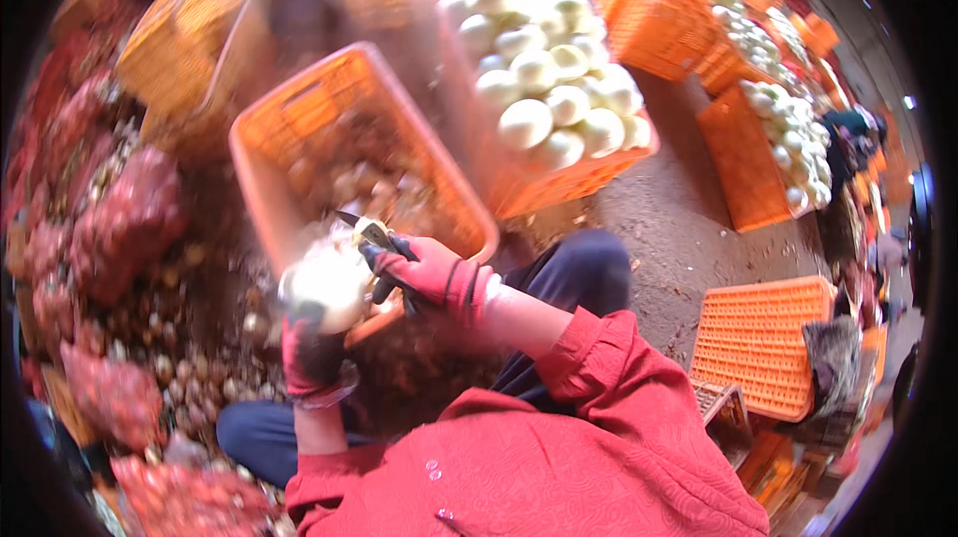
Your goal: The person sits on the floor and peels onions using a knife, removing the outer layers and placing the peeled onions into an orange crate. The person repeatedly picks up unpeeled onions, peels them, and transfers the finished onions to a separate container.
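Note:
My left hand [314, 350], in a red and black glove, grips a large whitish onion [325, 286] from below; glare and blur hide its surface detail. A small knife [378, 235] with a dark blade is held in my right hand [430, 271], gloved the same way, its tip pointing up and left just above the onion. Both hands are over the near end of an orange plastic crate [254, 144]. Loose onion skins and trimmings [374, 185] lie inside that crate.
Beyond on the right, a crate is heaped with peeled white onions [535, 69]. Red mesh sacks [131, 219] and loose unpeeled onions [198, 380] cover the left floor. An overturned orange crate [760, 346] stands at the right. Another onion-filled crate [748, 170] stands farther off.

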A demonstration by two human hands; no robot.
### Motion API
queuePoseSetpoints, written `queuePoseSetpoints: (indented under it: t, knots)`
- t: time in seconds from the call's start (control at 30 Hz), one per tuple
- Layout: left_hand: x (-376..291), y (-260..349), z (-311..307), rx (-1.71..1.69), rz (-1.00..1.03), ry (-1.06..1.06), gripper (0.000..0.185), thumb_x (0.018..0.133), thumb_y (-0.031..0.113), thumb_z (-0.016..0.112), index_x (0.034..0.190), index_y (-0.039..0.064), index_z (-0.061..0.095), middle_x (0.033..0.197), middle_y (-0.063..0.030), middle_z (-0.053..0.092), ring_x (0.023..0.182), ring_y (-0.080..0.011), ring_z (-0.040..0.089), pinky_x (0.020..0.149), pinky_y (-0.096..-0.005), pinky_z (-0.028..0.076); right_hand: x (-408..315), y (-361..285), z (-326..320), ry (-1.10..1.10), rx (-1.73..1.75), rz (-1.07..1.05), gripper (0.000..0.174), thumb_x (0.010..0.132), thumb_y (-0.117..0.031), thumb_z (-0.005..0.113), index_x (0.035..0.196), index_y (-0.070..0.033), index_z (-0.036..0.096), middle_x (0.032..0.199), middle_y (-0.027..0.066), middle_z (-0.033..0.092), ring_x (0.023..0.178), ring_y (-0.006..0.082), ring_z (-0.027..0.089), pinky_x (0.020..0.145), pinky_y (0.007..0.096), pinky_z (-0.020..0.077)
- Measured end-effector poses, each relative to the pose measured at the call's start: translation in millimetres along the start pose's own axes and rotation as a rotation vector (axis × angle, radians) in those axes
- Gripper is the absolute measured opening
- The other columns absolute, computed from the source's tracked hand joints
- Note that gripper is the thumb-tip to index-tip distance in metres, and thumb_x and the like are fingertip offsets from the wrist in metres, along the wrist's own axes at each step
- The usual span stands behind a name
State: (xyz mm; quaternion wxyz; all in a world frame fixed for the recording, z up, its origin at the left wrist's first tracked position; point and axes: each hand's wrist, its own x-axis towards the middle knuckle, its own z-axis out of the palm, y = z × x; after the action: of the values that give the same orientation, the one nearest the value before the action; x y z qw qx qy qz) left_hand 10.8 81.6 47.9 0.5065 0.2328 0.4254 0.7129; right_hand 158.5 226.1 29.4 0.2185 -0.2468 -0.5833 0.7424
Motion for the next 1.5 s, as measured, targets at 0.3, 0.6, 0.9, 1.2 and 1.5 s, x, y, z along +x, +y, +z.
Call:
queuePoseSetpoints:
  t: [0.3,0.6,0.9,1.2,1.5]
  knots:
    - [157.7,43.5,92.0,-0.223,-0.190,-0.187,0.062,0.085,0.027,0.068,0.137,0.004,0.042,0.137,-0.0170,0.049,0.126,-0.0377,0.048,0.104,-0.0573,0.041,26.0,-11.5,-20.9,0.160,-0.143,0.352,0.038,0.086,-0.033,0.051,0.096,0.000,0.065,0.084,0.0187,0.068,0.077,0.0298,0.067,0.070,0.0412,0.0518]
    - [341.7,-9.3,179.9,0.114,-0.168,-0.213,0.034,0.086,0.020,0.067,0.116,0.007,0.061,0.108,-0.0071,0.065,0.101,-0.0220,0.063,0.084,-0.0435,0.053,69.8,-5.6,-35.1,0.076,0.537,0.617,0.030,0.096,-0.037,0.045,0.103,-0.008,0.049,0.073,0.0102,0.064,0.049,0.0223,0.056,0.046,0.0393,0.0437]
    - [489.7,-50.1,305.3,0.649,0.136,-0.216,0.055,0.069,0.018,0.083,0.116,0.002,0.060,0.104,-0.0086,0.067,0.089,-0.0184,0.067,0.078,-0.0319,0.055,92.8,58.2,-57.1,0.047,-0.078,0.029,0.042,0.091,-0.037,0.052,0.107,0.000,0.063,0.098,0.0148,0.068,0.089,0.0296,0.062,0.081,0.0370,0.0466]
    - [569.7,-88.5,387.2,1.424,0.177,-0.196,0.100,0.050,0.054,0.084,0.125,-0.004,0.052,0.118,-0.0225,0.063,0.111,-0.0326,0.060,0.095,-0.0366,0.048,70.3,104.9,-65.6,-0.275,-0.670,-0.094,0.044,0.095,-0.038,0.040,0.125,-0.010,0.056,0.125,0.0092,0.057,0.117,0.0236,0.050,0.101,0.0347,0.0344]
    - [595.0,-126.2,384.7,1.726,0.101,-0.395,0.080,0.070,0.057,0.064,0.132,0.007,0.054,0.131,-0.0156,0.057,0.119,-0.0303,0.056,0.100,-0.0392,0.044,72.5,96.8,-64.7,-0.257,-0.692,-0.160,0.044,0.096,-0.037,0.037,0.130,-0.014,0.054,0.134,0.0076,0.054,0.126,0.0223,0.046,0.108,0.0341,0.0322]
